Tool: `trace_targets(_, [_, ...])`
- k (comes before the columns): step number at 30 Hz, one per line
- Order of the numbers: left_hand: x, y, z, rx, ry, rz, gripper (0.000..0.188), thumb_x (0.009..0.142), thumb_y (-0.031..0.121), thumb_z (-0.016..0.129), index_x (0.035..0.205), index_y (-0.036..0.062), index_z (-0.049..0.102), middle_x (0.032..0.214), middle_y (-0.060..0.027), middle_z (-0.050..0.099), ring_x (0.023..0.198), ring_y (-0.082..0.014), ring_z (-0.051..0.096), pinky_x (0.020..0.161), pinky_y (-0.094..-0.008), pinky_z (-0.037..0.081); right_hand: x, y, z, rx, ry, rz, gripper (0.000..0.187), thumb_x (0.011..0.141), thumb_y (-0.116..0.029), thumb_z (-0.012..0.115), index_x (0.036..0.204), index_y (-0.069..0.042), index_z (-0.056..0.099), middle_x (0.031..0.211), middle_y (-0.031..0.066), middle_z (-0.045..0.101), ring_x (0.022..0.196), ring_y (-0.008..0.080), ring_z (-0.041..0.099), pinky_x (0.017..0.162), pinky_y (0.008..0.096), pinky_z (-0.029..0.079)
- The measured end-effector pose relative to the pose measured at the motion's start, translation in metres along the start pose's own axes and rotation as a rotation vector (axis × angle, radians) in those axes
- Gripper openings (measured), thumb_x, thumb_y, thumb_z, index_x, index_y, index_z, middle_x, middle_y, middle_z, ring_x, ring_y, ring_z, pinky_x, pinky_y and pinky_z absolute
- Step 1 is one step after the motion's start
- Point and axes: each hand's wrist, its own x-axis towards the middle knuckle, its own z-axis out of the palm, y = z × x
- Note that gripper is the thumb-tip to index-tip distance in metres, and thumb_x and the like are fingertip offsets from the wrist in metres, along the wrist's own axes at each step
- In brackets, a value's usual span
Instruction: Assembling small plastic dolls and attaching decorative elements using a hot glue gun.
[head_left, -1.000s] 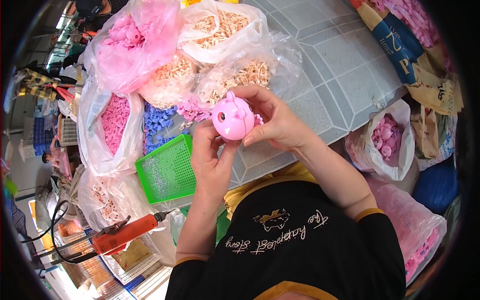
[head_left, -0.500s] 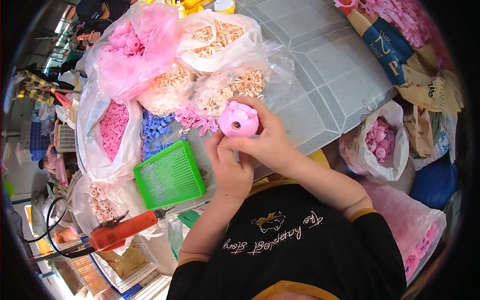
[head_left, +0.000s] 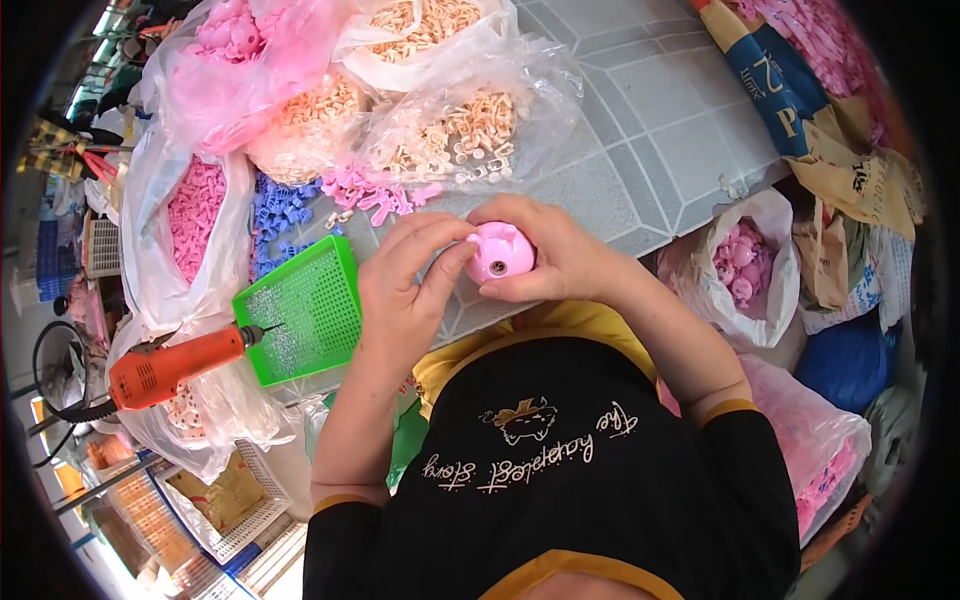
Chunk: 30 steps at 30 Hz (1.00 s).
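Observation:
A round pink plastic animal head (head_left: pixel 507 250) with small ears and a dark round hole is held above the table's near edge. My right hand (head_left: pixel 552 248) is closed around its right side, thumb below and fingers above. At the head's left side, the thumb and forefinger of my left hand (head_left: pixel 402 278) are pinched together, their tips touching it by an ear. Whether a small part sits between those fingertips is hidden. Left of my left hand lies a green perforated tray (head_left: pixel 345 300) with many tiny metallic pieces. An orange electric screwdriver (head_left: pixel 185 368) reaches over the tray's left corner.
Beyond my hands are loose pink parts (head_left: pixel 375 192), blue parts (head_left: pixel 280 215) and bags of beige parts (head_left: pixel 470 130). A bag of pink parts (head_left: pixel 197 215) stands left. On the right, a white sack (head_left: pixel 775 290) holds pink heads, beside a brown paper sack (head_left: pixel 820 130).
My left hand has gone from beneath the pink head to a pinch at its left side. The head has tilted, its hole now lower. The view has shifted, and the screwdriver now overlaps the tray.

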Motion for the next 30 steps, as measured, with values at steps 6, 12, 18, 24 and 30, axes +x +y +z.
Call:
trace_targets(6, [-0.002, 0.006, 0.005, 0.160, 0.084, 0.180, 0.011, 0.085, -0.002, 0.068, 0.096, -0.0008, 0.067, 0.095, -0.0098, 0.068, 0.089, -0.0218, 0.064, 0.080, -0.0302, 0.050, 0.002, -0.003, -0.002, -0.043, -0.070, -0.012, 0.059, 0.070, -0.036, 0.082, 0.115, -0.004, 0.060, 0.103, 0.0142, 0.065, 0.096, 0.0318, 0.064, 0.085, 0.0382, 0.051])
trace_targets(12, [0.000, 0.008, 0.000, -0.113, -0.022, 0.006, 0.015, 0.083, -0.004, 0.069, 0.097, 0.0002, 0.068, 0.099, -0.0110, 0.066, 0.094, -0.0241, 0.063, 0.083, -0.0313, 0.049, 0.001, -0.007, 0.001, -0.122, -0.089, -0.013, 0.062, 0.069, -0.037, 0.083, 0.115, -0.004, 0.058, 0.101, 0.0158, 0.065, 0.096, 0.0352, 0.065, 0.082, 0.0416, 0.051])
trace_targets(18, [0.003, 0.012, 0.007, 0.059, -0.078, 0.115, 0.016, 0.084, 0.000, 0.069, 0.100, -0.0009, 0.067, 0.104, -0.0132, 0.064, 0.096, -0.0262, 0.063, 0.084, -0.0340, 0.049, 0.004, -0.005, 0.001, -0.190, -0.132, 0.012, 0.062, 0.068, -0.033, 0.083, 0.115, -0.004, 0.055, 0.103, 0.0199, 0.064, 0.094, 0.0425, 0.062, 0.077, 0.0451, 0.052])
trace_targets(24, [0.001, 0.017, 0.022, 0.216, 0.106, 0.244, 0.012, 0.086, -0.001, 0.066, 0.099, -0.0010, 0.067, 0.102, -0.0131, 0.066, 0.096, -0.0280, 0.063, 0.085, -0.0356, 0.050, 0.004, -0.008, -0.001, -0.220, -0.105, 0.026, 0.067, 0.067, -0.031, 0.083, 0.120, -0.003, 0.053, 0.108, 0.0205, 0.063, 0.098, 0.0427, 0.062, 0.082, 0.0440, 0.052])
trace_targets(30, [-0.016, -0.017, 0.023, -0.119, 0.161, 0.016, 0.041, 0.090, 0.016, 0.068, 0.127, 0.0018, 0.055, 0.121, -0.0139, 0.057, 0.107, -0.0273, 0.058, 0.089, -0.0388, 0.048, -0.006, -0.005, 0.004, 0.263, 0.099, 0.204, 0.064, 0.076, -0.031, 0.079, 0.128, -0.004, 0.052, 0.118, 0.0109, 0.064, 0.106, 0.0229, 0.064, 0.093, 0.0348, 0.051])
